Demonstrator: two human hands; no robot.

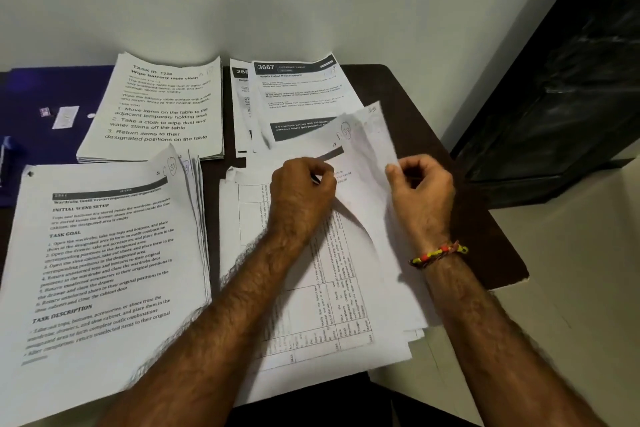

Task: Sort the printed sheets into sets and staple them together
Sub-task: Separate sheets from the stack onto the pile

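Both hands are on one loose sheet [363, 149] at about 3 o'clock on the dark table [485, 246]. The left hand [304, 189] pinches it with curled fingers. The right hand [420, 185] grips its right edge and lifts it off the pile with a grid [311, 288]. More paper piles lie at 9 o'clock [104, 253], 11 o'clock [156, 107] and 1 o'clock [298, 94].

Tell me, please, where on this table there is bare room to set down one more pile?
Bare table shows only along the right edge, beside the 3667 pile and the sheet both hands hold. A thin gap separates the rear piles. Elsewhere paper crowds it; the blue folder is partly free.
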